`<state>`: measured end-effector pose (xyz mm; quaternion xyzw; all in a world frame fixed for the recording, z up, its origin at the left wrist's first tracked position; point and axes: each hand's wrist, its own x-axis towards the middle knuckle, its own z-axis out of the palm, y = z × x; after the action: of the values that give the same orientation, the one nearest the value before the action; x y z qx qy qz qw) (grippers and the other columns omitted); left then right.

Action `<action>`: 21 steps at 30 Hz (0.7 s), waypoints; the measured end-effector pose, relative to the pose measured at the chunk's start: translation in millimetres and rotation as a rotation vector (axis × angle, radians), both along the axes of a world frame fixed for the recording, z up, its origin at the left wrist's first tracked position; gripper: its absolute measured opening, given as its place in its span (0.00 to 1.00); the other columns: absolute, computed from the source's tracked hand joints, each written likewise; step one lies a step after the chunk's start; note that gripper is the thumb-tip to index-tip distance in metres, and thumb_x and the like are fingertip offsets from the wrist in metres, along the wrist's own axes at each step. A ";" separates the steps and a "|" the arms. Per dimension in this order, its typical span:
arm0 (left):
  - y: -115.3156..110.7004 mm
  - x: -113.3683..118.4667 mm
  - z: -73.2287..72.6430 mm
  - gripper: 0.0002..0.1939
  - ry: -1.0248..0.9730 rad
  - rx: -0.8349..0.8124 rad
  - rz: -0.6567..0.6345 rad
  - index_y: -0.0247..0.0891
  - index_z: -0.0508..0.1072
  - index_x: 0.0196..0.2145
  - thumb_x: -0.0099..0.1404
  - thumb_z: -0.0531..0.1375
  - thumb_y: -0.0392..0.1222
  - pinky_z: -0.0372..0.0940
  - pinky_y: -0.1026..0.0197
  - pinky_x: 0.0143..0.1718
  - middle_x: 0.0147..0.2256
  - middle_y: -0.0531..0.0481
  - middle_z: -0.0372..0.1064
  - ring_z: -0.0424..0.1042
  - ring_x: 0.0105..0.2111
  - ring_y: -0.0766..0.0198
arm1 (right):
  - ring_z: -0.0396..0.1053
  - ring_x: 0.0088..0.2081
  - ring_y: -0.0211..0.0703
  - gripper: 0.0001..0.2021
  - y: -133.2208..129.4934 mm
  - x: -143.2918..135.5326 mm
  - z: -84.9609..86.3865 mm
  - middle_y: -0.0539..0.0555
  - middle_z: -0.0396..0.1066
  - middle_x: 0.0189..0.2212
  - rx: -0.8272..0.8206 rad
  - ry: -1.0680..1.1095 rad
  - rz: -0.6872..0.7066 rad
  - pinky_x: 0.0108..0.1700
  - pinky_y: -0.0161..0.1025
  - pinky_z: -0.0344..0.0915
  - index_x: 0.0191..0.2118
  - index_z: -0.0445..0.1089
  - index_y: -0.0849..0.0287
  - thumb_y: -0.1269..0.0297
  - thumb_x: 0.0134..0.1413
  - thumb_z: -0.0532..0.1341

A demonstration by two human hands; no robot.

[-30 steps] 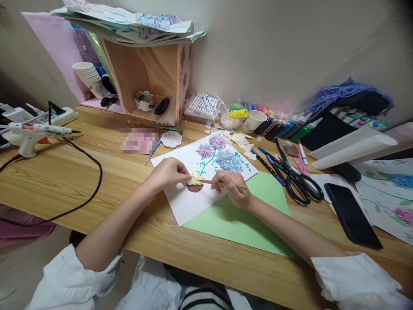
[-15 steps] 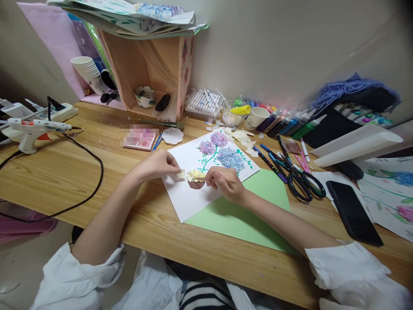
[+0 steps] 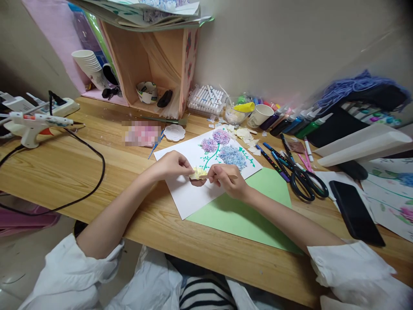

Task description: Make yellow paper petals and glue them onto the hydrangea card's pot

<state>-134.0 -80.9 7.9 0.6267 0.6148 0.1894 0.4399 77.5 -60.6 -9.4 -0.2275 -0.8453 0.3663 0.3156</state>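
Note:
A white sheet (image 3: 183, 200) with blue and purple flower clusters (image 3: 230, 158) and green stems lies slanted on the table. Low on it sits a small brown rounded piece (image 3: 197, 183), topped by pale yellow paper bits (image 3: 197, 173). My left hand (image 3: 176, 165) pinches at the left edge of these yellow bits, its fingertips closed on a small pale yellow scrap, mostly hidden. In my right hand (image 3: 229, 180) is a flat wooden stick (image 3: 232, 176), its tip reaching left to the yellow bits. Beneath the sheet's lower right side, green paper (image 3: 245, 224) shows.
Torn yellow paper scraps (image 3: 247, 137) lie behind the sheet. Black scissors (image 3: 303, 185), pens (image 3: 275, 161) and a phone (image 3: 356, 213) are to the right. A glue gun (image 3: 35, 127) with a looping cord rests left. Paper cups (image 3: 260, 115) and a marker box (image 3: 206, 101) stand behind.
My left hand has moved right with the paper scrap, from beside the yellow bits to touching them. My right hand stays at the piece with the stick. The view has shifted slightly.

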 end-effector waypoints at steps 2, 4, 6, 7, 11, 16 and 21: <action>0.7 1.6 -2.7 0.11 0.008 -0.005 -0.023 0.33 0.77 0.25 0.49 0.62 0.44 0.56 0.67 0.23 0.24 0.48 0.74 0.67 0.24 0.66 | 0.58 0.19 0.34 0.25 0.3 0.2 -1.1 0.48 0.59 0.15 -0.013 0.004 -0.007 0.28 0.35 0.57 0.21 0.63 0.59 0.57 0.65 0.42; 1.3 2.4 -4.3 0.11 0.017 -0.010 -0.030 0.33 0.77 0.25 0.49 0.61 0.45 0.56 0.67 0.23 0.24 0.49 0.74 0.67 0.24 0.66 | 0.58 0.19 0.34 0.25 0.1 1.0 -1.6 0.48 0.59 0.15 -0.029 0.008 -0.005 0.27 0.35 0.57 0.21 0.63 0.59 0.56 0.65 0.42; 1.6 2.8 -5.1 0.11 0.030 -0.008 -0.028 0.33 0.77 0.26 0.49 0.61 0.44 0.57 0.67 0.24 0.25 0.49 0.74 0.68 0.25 0.66 | 0.57 0.18 0.34 0.25 -1.1 2.4 -0.4 0.48 0.58 0.14 -0.026 0.039 -0.009 0.26 0.35 0.56 0.21 0.63 0.59 0.56 0.65 0.41; 1.7 2.9 -5.4 0.11 0.038 -0.001 -0.025 0.33 0.77 0.26 0.48 0.61 0.44 0.57 0.67 0.24 0.25 0.49 0.74 0.68 0.25 0.66 | 0.57 0.18 0.34 0.26 -2.0 3.2 0.9 0.48 0.58 0.14 -0.016 0.062 -0.018 0.26 0.35 0.56 0.20 0.63 0.59 0.56 0.65 0.41; 1.5 3.2 -6.4 0.10 0.051 0.016 -0.019 0.34 0.77 0.25 0.48 0.62 0.44 0.57 0.67 0.24 0.25 0.48 0.74 0.68 0.26 0.66 | 0.56 0.18 0.34 0.26 -5.7 4.4 7.4 0.48 0.57 0.13 0.061 0.139 -0.017 0.26 0.36 0.56 0.20 0.62 0.58 0.57 0.66 0.40; 0.9 4.0 -7.4 0.11 0.043 0.017 -0.032 0.34 0.77 0.25 0.48 0.62 0.45 0.57 0.67 0.24 0.24 0.49 0.74 0.67 0.25 0.66 | 0.58 0.19 0.33 0.24 -3.8 1.1 6.2 0.49 0.62 0.17 0.153 0.140 0.066 0.28 0.35 0.58 0.22 0.62 0.59 0.61 0.66 0.41; 0.8 5.1 -6.5 0.11 0.062 0.021 -0.035 0.34 0.77 0.25 0.48 0.62 0.46 0.56 0.66 0.24 0.25 0.49 0.74 0.68 0.26 0.65 | 0.59 0.20 0.33 0.23 0.9 -1.7 0.1 0.49 0.62 0.17 0.158 0.067 0.072 0.28 0.34 0.57 0.22 0.61 0.59 0.62 0.66 0.42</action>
<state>-128.9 -80.2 1.5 0.6473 0.6151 0.1686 0.4174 75.8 -59.7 -9.4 -0.1592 -0.8681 0.3171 0.3472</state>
